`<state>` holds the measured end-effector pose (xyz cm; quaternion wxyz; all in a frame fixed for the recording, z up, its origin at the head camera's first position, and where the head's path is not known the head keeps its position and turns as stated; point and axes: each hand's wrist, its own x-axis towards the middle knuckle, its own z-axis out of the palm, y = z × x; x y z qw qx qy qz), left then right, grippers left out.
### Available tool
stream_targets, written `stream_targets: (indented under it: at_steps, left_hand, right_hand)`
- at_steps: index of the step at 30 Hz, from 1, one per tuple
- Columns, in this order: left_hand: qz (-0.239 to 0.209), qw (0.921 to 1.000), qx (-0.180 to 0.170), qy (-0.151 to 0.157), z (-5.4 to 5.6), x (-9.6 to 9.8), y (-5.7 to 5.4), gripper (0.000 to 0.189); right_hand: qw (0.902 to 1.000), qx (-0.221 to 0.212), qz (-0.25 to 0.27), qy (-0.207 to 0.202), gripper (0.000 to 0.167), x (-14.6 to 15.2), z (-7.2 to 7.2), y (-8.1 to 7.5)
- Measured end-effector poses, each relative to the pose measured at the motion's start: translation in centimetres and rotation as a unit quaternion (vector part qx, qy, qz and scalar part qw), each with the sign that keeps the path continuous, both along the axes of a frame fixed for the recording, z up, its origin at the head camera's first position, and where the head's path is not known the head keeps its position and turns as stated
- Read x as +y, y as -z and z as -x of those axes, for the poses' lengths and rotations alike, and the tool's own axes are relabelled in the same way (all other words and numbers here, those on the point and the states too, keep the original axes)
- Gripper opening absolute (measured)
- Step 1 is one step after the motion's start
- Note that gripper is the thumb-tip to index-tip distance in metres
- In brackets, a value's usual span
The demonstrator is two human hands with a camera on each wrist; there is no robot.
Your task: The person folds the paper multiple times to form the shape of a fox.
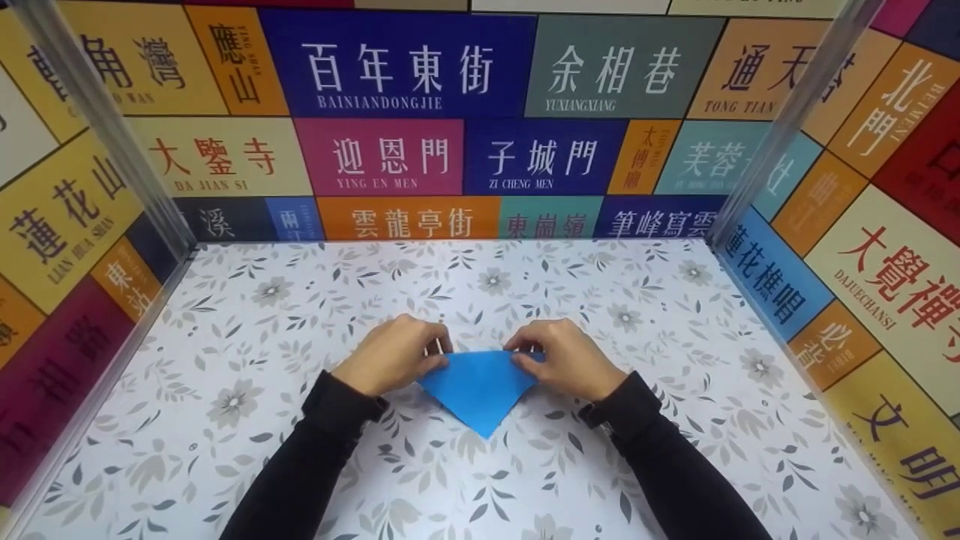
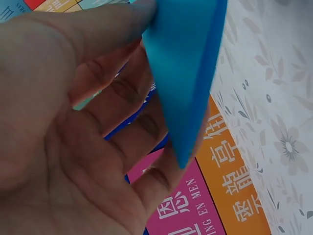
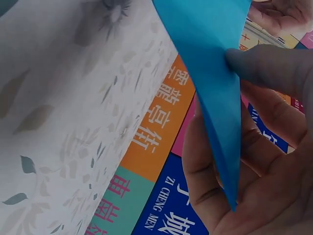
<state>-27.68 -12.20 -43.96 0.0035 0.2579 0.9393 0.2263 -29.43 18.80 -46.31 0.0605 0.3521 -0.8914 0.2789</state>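
Observation:
A sheet of blue paper (image 1: 480,390), folded into a triangle, is held between both hands with one point toward the person. My left hand (image 1: 401,352) pinches its left part, thumb on the near face and fingers behind. On the other side my right hand (image 1: 570,356) pinches the right part in the same way. The left wrist view shows a narrow corner of the blue paper (image 2: 183,73) reaching down over the curled fingers. Another sharp corner of the paper (image 3: 215,98) lies across the fingers in the right wrist view, with the thumb pressing its face.
A white tabletop (image 1: 247,450) with grey leaves and flowers lies beneath the hands. Colourful panels with Chinese lettering (image 1: 397,67) stand behind it and along both sides. Clear upright corner strips (image 1: 795,112) join the panels.

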Motion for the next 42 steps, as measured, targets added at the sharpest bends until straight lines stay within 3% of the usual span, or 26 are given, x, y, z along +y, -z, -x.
stream_targets:
  at_steps: [10, 14, 19, 26, 33, 42]
  left_hand:
    - [0.005, 1.0000, -0.002, -0.003, 0.2, -0.1, 0.6, 0.014]
    - [0.009, 0.9999, -0.008, 0.012, -0.1, 0.3, 0.3, 0.014]
    - [0.008, 0.9992, 0.009, 0.037, -0.6, 0.7, 0.2, 0.014]
    - [0.034, 0.9956, 0.055, 0.068, -2.3, 0.3, 2.2, 0.014]
    - [0.045, 0.9928, 0.061, 0.093, -3.9, 0.2, 4.1, 0.019]
    - [0.058, 0.9904, 0.076, 0.099, -4.1, 0.2, 5.1, 0.017]
  right_hand:
    - [0.9991, 0.003, -0.037, 0.021, 0.016, -0.1, 0.4, 1.5]
    - [0.9985, -0.008, -0.045, 0.032, 0.016, -0.2, 0.4, 2.0]
    - [0.9976, -0.014, -0.053, 0.042, 0.015, -0.5, 0.3, 2.5]
    - [0.9972, -0.016, -0.061, 0.040, 0.013, -0.8, 0.2, 2.9]
    - [0.9960, -0.004, -0.073, 0.051, 0.012, -1.0, 0.2, 3.4]
    - [0.9957, 0.004, -0.076, 0.052, 0.012, -1.2, -0.1, 3.7]
